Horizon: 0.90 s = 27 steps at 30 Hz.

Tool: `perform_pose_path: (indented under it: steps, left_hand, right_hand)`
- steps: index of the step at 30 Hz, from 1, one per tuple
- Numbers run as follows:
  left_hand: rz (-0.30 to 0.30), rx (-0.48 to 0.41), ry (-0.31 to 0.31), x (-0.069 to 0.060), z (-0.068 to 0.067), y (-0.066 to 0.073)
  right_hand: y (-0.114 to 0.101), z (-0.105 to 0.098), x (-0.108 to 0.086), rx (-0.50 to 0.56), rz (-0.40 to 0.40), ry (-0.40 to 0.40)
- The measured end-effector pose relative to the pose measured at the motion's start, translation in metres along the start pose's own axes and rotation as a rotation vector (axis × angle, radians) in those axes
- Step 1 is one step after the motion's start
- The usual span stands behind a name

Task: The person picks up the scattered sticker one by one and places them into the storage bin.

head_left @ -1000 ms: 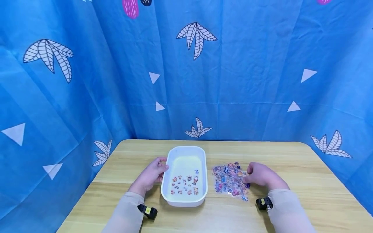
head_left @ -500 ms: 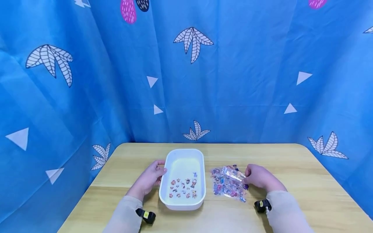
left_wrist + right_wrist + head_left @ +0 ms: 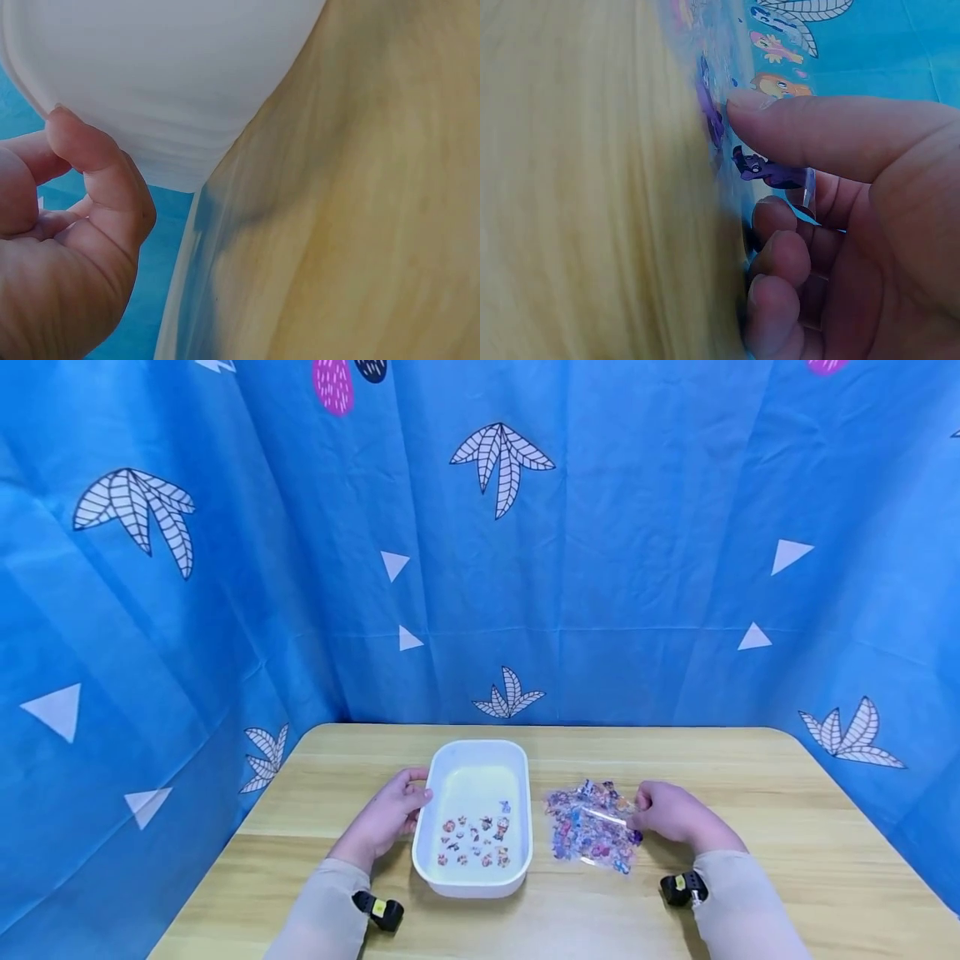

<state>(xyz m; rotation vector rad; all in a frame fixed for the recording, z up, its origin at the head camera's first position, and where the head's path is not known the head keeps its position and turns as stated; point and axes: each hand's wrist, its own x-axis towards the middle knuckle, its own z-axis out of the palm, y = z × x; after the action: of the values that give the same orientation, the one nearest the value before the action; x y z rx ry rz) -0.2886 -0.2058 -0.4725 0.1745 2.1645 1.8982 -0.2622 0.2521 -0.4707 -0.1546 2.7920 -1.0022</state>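
Note:
My left hand grips the left rim of a white plastic tub, with the thumb at the rim. In the left wrist view, bent fingers lie against the tub's outer wall. Several small cartoon figures show on the tub's floor; whether loose or stuck down, I cannot tell. To the tub's right lies a patch of clear plastic stickers with cartoon figures. At its right edge, my right hand pinches the film. A purple pony sticker shows between thumb and curled fingers in the right wrist view.
Both things stand on a light wooden table. A blue patterned curtain hangs behind it and along the sides. Each wrist wears a small black camera, such as the right one.
Both hands keep their places at the tub and the stickers. The shiny glare on the film has shifted, and its surface lies slightly differently. The head view sways a little.

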Motion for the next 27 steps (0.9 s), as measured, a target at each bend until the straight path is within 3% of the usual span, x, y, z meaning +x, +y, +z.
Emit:
perform_pose_path:
  steps: [27]
  left_hand:
    - [-0.008,-0.004,0.019,0.0014,0.0004,-0.0014]
  right_hand:
    - [0.0008,-0.0027,0.0003,-0.021,-0.050,0.003]
